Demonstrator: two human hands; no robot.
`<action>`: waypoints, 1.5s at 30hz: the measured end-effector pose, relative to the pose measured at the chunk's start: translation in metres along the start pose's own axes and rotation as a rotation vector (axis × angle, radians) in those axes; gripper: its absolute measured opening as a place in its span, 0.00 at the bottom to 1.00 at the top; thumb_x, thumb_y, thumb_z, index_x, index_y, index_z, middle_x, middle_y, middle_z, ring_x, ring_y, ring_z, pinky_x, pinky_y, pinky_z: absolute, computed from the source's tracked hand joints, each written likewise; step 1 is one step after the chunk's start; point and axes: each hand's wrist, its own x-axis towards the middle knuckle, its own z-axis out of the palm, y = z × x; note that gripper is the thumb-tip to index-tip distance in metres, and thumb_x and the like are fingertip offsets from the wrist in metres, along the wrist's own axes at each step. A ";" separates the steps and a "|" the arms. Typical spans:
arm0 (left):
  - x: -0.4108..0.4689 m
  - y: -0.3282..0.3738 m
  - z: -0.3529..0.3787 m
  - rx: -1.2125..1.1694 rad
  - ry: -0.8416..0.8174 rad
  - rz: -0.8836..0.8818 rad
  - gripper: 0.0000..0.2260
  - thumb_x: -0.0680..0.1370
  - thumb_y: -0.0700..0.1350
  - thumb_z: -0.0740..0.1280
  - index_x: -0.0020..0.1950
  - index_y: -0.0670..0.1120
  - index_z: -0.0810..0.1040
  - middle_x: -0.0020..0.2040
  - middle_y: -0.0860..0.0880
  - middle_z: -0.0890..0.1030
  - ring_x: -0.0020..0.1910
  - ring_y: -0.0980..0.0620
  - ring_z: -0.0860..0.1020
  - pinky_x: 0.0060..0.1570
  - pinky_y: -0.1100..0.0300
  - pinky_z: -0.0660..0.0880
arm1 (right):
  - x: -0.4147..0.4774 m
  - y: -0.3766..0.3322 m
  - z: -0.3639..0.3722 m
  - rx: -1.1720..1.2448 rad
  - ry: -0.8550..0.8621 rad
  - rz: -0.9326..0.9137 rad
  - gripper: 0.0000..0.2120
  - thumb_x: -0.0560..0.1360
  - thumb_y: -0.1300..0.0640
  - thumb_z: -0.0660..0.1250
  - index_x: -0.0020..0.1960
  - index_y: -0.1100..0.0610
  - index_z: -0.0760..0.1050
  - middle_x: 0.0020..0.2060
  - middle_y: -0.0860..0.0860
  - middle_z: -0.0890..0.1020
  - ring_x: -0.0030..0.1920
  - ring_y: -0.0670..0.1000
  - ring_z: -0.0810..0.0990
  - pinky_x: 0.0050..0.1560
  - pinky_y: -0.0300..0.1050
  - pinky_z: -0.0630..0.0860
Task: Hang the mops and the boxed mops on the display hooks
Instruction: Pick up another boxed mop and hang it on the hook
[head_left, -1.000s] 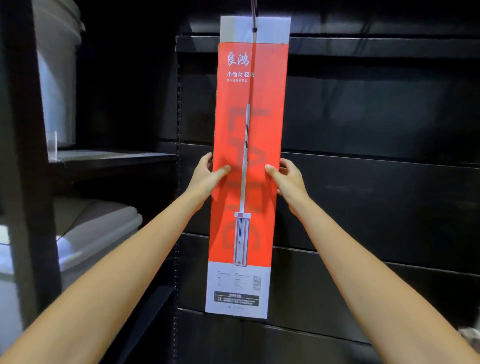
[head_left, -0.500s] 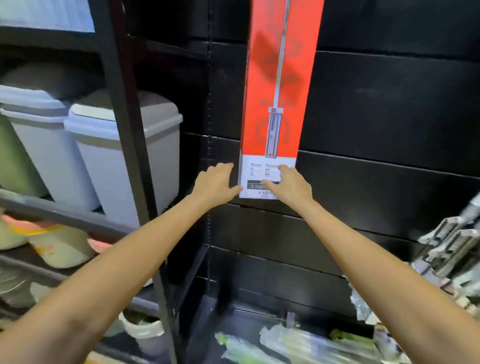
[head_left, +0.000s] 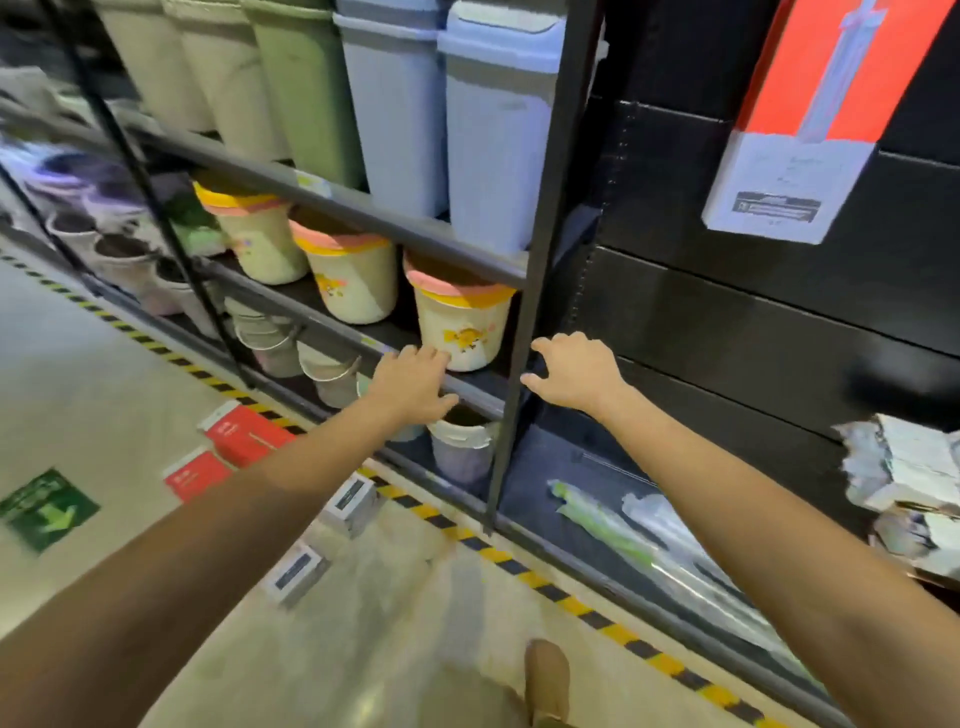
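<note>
Both the left hand (head_left: 413, 382) and right hand (head_left: 574, 374) hang empty, fingers loosely spread. The tall red-and-white cardboard mop box (head_left: 810, 119) hangs on the black slatted display wall (head_left: 753, 322), at its upper right.

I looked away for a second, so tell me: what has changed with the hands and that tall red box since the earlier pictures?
Both hands have let go of the boxed mop. The left hand and right hand dropped lower and now hang open and empty. The view swung down and left, showing more boxed mops on the floor. The box stays hanging against the black panel.
</note>
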 end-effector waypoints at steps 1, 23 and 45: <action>-0.018 -0.019 0.007 -0.006 -0.026 -0.040 0.26 0.78 0.58 0.61 0.70 0.45 0.66 0.67 0.43 0.70 0.66 0.42 0.70 0.62 0.46 0.68 | 0.001 -0.025 0.004 0.009 -0.008 -0.040 0.25 0.77 0.40 0.60 0.66 0.56 0.70 0.58 0.57 0.77 0.60 0.61 0.74 0.54 0.53 0.72; -0.142 -0.382 0.138 -0.128 -0.349 -0.762 0.27 0.78 0.59 0.60 0.74 0.48 0.63 0.70 0.45 0.70 0.66 0.43 0.71 0.65 0.47 0.68 | 0.224 -0.432 0.112 0.120 -0.286 -0.686 0.17 0.78 0.47 0.59 0.62 0.56 0.73 0.56 0.55 0.79 0.57 0.59 0.78 0.52 0.52 0.73; -0.040 -0.631 0.499 -0.391 -0.582 -0.869 0.25 0.79 0.56 0.59 0.72 0.44 0.65 0.70 0.44 0.70 0.67 0.42 0.70 0.65 0.48 0.65 | 0.419 -0.644 0.478 0.057 -0.711 -0.694 0.19 0.78 0.50 0.59 0.66 0.57 0.70 0.56 0.57 0.78 0.58 0.61 0.76 0.53 0.50 0.72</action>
